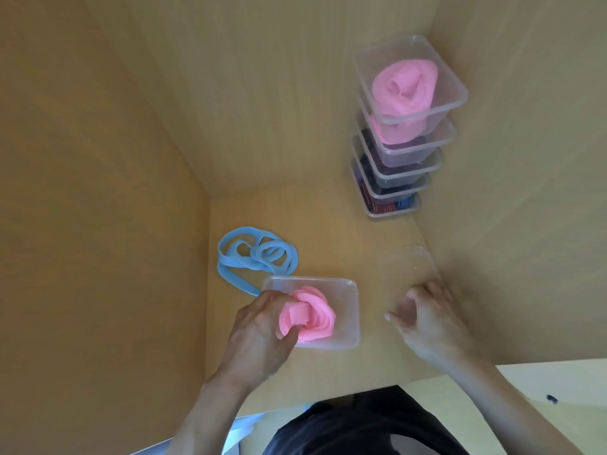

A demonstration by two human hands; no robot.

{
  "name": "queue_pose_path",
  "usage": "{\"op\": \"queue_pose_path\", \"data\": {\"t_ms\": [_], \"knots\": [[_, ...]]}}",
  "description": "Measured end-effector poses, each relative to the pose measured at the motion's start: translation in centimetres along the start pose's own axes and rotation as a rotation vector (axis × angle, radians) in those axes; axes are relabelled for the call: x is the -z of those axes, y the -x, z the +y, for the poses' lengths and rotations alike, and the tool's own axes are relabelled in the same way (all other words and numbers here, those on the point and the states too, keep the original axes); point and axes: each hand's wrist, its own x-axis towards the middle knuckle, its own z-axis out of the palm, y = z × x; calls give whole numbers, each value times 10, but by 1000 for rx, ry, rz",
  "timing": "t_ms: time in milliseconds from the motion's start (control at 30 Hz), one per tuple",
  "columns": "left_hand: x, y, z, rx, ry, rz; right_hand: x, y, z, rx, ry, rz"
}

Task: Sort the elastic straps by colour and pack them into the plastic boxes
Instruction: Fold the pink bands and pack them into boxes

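Observation:
A coiled pink elastic strap (312,315) sits inside a clear plastic box (348,300) on the wooden table. My left hand (259,326) grips the coil from the left, thumb and fingers curled round it. My right hand (427,313) is at the near edge of a clear lid or box (407,264) that lies flat on the table; its fingers are curled, and I cannot tell whether they hold it. A loose blue strap (253,254) lies tangled on the table just behind the box.
A stack of several clear boxes (407,133) stands in the far right corner, with a pink coil in the top one and dark and blue straps lower down. Wooden walls close in on the left, back and right. The table's front edge is near my body.

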Motion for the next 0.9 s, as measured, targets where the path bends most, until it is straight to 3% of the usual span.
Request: {"op": "queue_pose_path", "data": {"t_ms": [267,633,900], "knots": [[-3,3,-4,-3,55,-3,-13,-4,6,-134,-109,-61],[16,17,15,-8,127,36,9,7,-8,-151,-181,-36],[37,18,25,-11,186,114,49,37,-32,52,-128,207]]}}
